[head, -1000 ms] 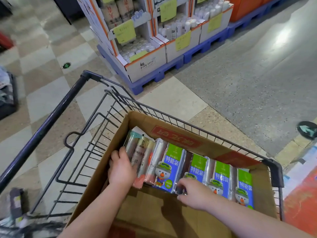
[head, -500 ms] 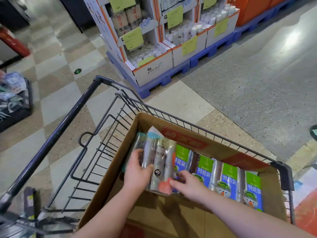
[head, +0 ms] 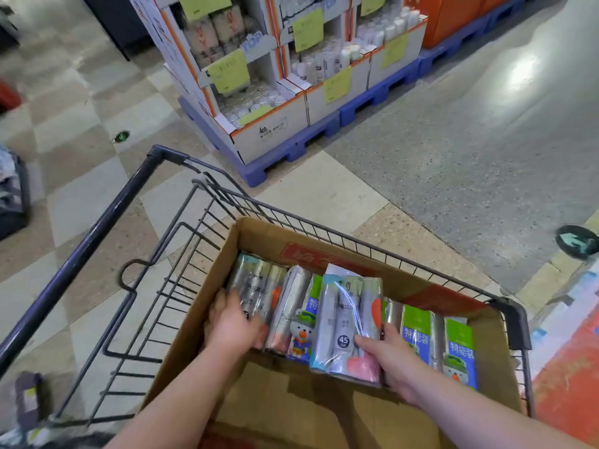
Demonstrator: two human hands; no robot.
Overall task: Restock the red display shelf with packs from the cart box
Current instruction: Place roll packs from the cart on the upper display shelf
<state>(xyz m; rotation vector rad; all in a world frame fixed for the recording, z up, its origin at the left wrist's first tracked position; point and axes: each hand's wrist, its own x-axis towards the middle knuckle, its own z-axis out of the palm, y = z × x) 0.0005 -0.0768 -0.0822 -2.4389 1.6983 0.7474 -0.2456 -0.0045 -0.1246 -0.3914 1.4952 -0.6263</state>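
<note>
Packs (head: pixel 457 345) in box (head: pixel 259 241), R side of cart (head: pixel 97 228); display stands (head: pixel 269 131) on pallets (head: pixel 256 171) behind.

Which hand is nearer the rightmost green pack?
Right. The right hand, gripping the 45 pack, is near the green pack's left; the left hand grips a silver pack at the box's left end.

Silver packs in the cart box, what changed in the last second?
The right hand took the lifted silver pack and carried it right, over the green packs. The left hand let go and grips a second silver pack at the left end. The box stayed put.
</note>
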